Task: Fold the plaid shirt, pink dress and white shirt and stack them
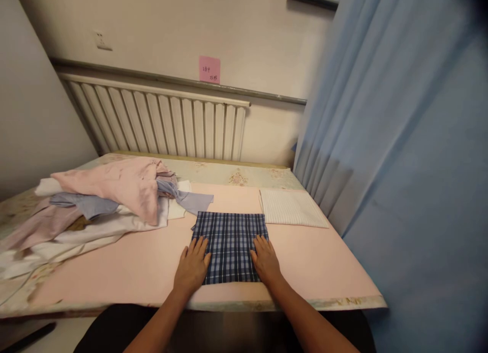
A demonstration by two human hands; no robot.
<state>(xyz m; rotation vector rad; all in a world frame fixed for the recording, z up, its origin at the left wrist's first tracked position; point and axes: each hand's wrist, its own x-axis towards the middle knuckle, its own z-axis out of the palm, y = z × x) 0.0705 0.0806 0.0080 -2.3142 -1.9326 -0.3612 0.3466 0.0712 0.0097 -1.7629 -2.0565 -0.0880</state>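
Note:
A folded blue plaid cloth (231, 248), perhaps a shirt, lies flat as a near-square in front of me. My left hand (193, 265) rests on its left edge with the fingers stretched forward. On the opposite edge lies my right hand (266, 260), palm down and fingers extended. Neither hand grips anything. Just beyond, to the right, sits a folded white striped cloth (293, 208). Under both pieces spreads a pale pink sheet (129, 271).
At the left is a loose heap of clothes, with a pink garment (122, 182) on top and a grey-blue garment (91, 204) among it. A blue curtain (381, 139) hangs along the right side. Behind the table stands a white radiator (163, 119) against the wall.

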